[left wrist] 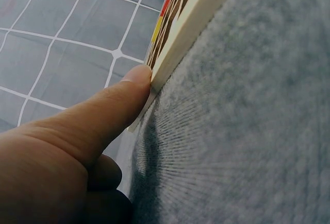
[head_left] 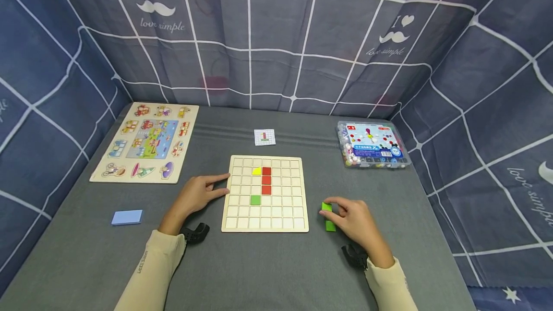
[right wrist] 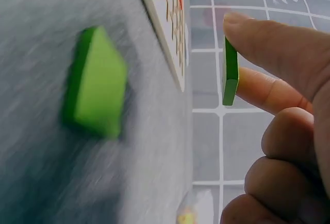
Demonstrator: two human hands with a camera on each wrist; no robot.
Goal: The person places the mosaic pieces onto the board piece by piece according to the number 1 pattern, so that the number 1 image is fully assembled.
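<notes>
A pale wooden grid board (head_left: 264,224) lies in the middle of the table. Set in its squares are a yellow tile (head_left: 257,171), three red tiles (head_left: 266,189) in a column, and a green tile (head_left: 255,200). My left hand (head_left: 195,198) rests its outstretched index finger and thumb against the board's left edge; the left wrist view shows a fingertip (left wrist: 140,73) on that edge. To the right of the board, my right hand (head_left: 352,217) pinches a green square tile (right wrist: 230,74) between thumb and index finger. Below it, another green tile (right wrist: 100,87) lies on the cloth.
Behind the board lies a small printed pattern card (head_left: 264,137). A clear box (head_left: 375,145) of colourful parts stands at the back right. At the left are a wooden picture puzzle (head_left: 151,163) and a blue block (head_left: 127,217). Patterned curtains (head_left: 276,28) enclose the table.
</notes>
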